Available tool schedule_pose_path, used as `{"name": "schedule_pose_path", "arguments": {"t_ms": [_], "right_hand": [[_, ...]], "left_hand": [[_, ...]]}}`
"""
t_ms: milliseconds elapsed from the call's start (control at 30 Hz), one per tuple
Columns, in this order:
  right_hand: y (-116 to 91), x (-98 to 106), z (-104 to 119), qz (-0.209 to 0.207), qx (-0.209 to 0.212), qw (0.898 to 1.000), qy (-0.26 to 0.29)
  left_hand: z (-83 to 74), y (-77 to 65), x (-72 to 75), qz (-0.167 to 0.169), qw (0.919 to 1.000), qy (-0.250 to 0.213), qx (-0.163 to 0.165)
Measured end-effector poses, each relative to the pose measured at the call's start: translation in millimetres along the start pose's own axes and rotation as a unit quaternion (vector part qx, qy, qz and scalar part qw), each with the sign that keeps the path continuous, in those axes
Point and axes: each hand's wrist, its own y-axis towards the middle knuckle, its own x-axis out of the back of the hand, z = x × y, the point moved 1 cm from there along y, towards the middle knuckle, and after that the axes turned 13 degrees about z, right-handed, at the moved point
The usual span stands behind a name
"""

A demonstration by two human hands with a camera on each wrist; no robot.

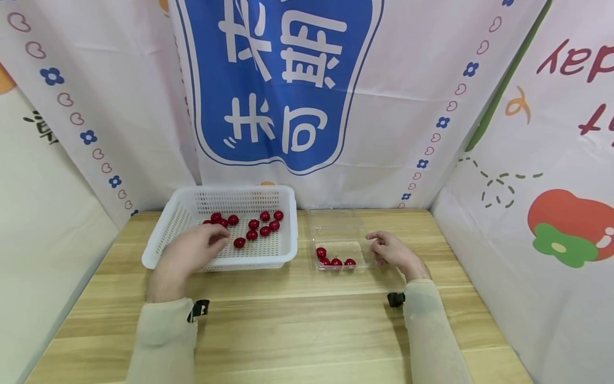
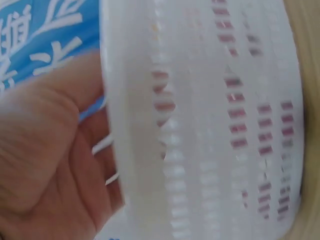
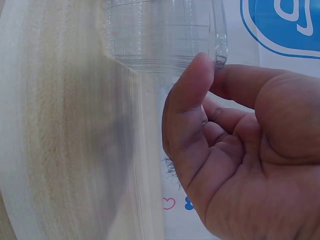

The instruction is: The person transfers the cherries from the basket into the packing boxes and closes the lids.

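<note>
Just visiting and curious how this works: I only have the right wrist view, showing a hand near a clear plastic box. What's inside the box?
Observer: The head view shows four red cherries in the clear plastic box.
Visitor: Where's the other hand?
Observer: The left hand is over the left part of a white perforated basket.
Visitor: Does that basket hold anything?
Observer: Yes, loose cherries, more than the box holds.
</note>
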Motion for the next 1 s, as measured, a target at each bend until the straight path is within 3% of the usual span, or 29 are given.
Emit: {"name": "schedule_pose_path", "arguments": {"t_ms": [167, 400, 600, 833, 1000], "right_hand": [[1, 3, 2, 0.0, -0.002, 1.0, -0.001], [0, 3, 3, 0.001, -0.005, 1.0, -0.002], [-1, 2, 1, 0.0, -0.006, 1.0, 0.005], [-1, 1, -1, 0.0, -0.006, 1.0, 0.004], [0, 0, 1, 0.001, -0.005, 1.0, 0.003]], "left_hand": [[20.2, -5.0, 4.6, -0.024, 0.9968, -0.009, 0.075], [33.5, -2.5, 2.7, 0.013, 0.9926, -0.021, 0.119], [41.7, 2.6, 1.7, 0.031, 0.9905, -0.042, 0.128], [50.1, 10.0, 4.6, 0.049, 0.9917, -0.041, 0.111], [51.5, 16.1, 10.5, 0.084, 0.9892, -0.038, 0.114]]}}
